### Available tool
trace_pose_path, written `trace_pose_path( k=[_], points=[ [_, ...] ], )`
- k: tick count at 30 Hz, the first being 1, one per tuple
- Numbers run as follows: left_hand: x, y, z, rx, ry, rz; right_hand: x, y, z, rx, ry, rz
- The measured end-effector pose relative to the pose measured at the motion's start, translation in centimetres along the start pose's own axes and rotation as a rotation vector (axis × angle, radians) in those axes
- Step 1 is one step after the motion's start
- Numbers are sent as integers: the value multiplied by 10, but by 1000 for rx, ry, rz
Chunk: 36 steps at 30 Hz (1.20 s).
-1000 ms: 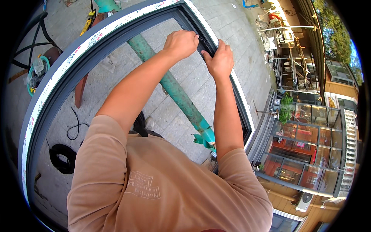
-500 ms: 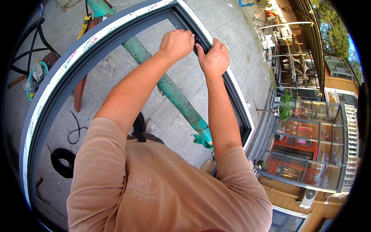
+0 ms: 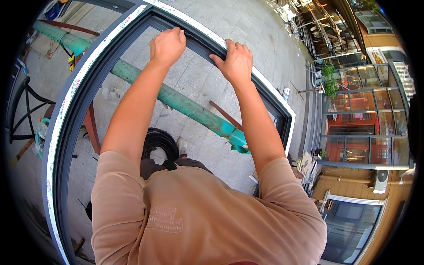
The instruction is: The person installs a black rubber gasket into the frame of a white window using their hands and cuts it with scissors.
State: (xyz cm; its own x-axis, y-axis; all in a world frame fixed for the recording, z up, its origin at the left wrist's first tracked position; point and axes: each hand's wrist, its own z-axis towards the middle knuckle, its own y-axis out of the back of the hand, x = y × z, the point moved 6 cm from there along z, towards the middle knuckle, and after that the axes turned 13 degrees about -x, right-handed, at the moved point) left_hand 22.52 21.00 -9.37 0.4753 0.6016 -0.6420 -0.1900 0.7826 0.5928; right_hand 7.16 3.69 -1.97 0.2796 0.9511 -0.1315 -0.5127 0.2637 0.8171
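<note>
A large dark grey window frame (image 3: 78, 90) with white protective film along its outer face stands tilted before me, resting over a green pipe (image 3: 176, 99). My left hand (image 3: 168, 45) is closed at the inner edge of the far rail, near its upper corner; what its fingers pinch is hidden. Farther right on that same rail, my right hand (image 3: 236, 62) grips the frame, fingers over the filmed outer edge and thumb on the inner side. A dark groove runs along the rail between the two hands.
Beneath the frame lie a coil of black hose (image 3: 161, 143) by my shoe (image 3: 182, 145) and reddish-brown supports (image 3: 91, 128). A black metal stand (image 3: 26, 110) is at left. Scrap material (image 3: 329, 31) lines the far right, with a glazed building front (image 3: 362, 115) beyond.
My left hand has moved left along the rail, away from my right hand, which stays gripping the frame and has shifted slightly. The view has turned, and the pipe shows more.
</note>
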Motion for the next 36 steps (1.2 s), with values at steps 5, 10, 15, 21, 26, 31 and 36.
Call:
trace_pose_path(
  k=[5,10,15,21,26,31,36],
  points=[
    [-4,-5,-3,-6,-25,3,-12,2,-24,-174,-78,37],
    [-5,-7,-2,10,-43,15,-18,10,-22,-137,-60,78],
    [3,1,0,-15,-18,16,-43,27,-36,-45,-44,100],
    [-4,-1,2,17,-31,37,-70,29,-66,-92,-106,65],
    [3,-4,3,-16,-59,45,-66,30,-64,-69,-152,100],
    [0,-10,0,-22,-89,43,-55,28,-61,-148,-211,3],
    [11,-6,4,-67,-103,57,-48,24,-60,-258,-245,38]
  ],
)
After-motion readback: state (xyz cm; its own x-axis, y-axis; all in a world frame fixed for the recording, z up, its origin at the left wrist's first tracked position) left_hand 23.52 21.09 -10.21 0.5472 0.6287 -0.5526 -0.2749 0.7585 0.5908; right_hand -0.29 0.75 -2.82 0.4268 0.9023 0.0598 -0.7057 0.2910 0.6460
